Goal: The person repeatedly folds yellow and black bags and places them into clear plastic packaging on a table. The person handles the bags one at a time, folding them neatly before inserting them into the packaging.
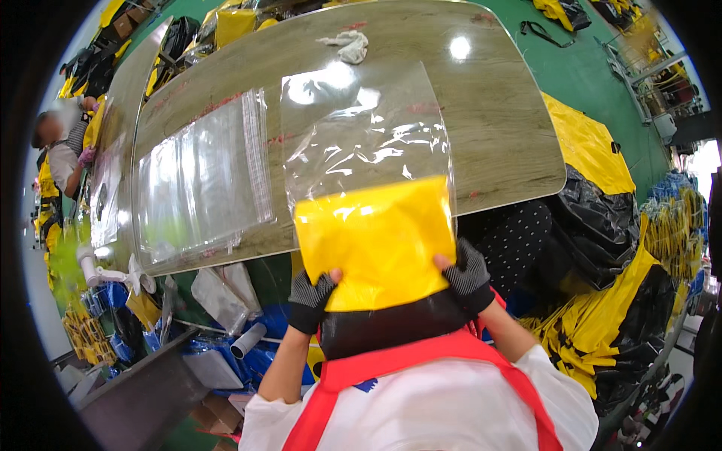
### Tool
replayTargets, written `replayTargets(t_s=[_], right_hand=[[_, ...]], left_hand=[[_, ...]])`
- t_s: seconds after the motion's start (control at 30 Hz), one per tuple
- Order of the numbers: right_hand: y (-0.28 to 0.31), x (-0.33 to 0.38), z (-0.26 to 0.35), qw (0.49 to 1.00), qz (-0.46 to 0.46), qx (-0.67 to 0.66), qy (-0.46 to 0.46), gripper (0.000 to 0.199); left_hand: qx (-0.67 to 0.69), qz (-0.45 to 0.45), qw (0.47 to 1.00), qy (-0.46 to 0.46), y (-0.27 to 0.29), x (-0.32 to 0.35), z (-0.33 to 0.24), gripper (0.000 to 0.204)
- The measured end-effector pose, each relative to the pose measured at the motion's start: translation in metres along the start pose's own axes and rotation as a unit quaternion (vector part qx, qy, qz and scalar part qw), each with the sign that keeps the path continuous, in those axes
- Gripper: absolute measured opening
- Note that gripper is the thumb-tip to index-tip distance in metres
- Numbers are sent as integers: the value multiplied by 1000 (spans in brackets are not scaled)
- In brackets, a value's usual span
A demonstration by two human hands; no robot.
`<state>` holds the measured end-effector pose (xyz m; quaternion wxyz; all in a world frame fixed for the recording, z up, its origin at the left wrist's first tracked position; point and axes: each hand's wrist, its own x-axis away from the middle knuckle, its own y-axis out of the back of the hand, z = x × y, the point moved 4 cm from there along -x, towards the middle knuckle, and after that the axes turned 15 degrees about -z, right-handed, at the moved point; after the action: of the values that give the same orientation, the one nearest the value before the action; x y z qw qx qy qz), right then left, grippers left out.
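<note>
A flat yellow-and-black folded piece of waterproof-looking material (376, 244) spans the space between my hands at the table's near edge. Its yellow part faces up, and its black part (391, 327) hangs toward my body. My left hand (316, 297) grips the left side with the thumb on top; my right hand (466, 274) grips the right side likewise. Both wear dark fingerless-thumb gloves, and the other fingers are partly hidden. A clear plastic bag (368, 135) lies on the table, its near end overlapping the yellow far edge; I cannot tell how deep the piece sits inside.
A stack of clear bags (207, 173) lies left on the wood-patterned table (496, 120). A crumpled white cloth (350, 46) rests at the back. Yellow and black material (602, 225) is heaped at the right. Another person (68, 143) works far left. A grey tube (248, 340) sticks out below.
</note>
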<state>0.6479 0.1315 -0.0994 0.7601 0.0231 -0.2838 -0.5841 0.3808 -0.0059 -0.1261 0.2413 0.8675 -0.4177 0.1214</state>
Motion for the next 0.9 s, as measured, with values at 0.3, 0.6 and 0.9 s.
replayTargets(t_s=[0.3,0.6,0.9], right_hand=[[32,-65,-21,984,-9,-55,168,34],[2,40,-10,953,211,-217,4,85],[-1,76,-66,998,-36,59,-14,71]], left_hand=[[178,54,983,7,33,-51,-13,46],[102,121,987,-5,26,45,32,88],[-66,112,991,23,11,43,39,58]])
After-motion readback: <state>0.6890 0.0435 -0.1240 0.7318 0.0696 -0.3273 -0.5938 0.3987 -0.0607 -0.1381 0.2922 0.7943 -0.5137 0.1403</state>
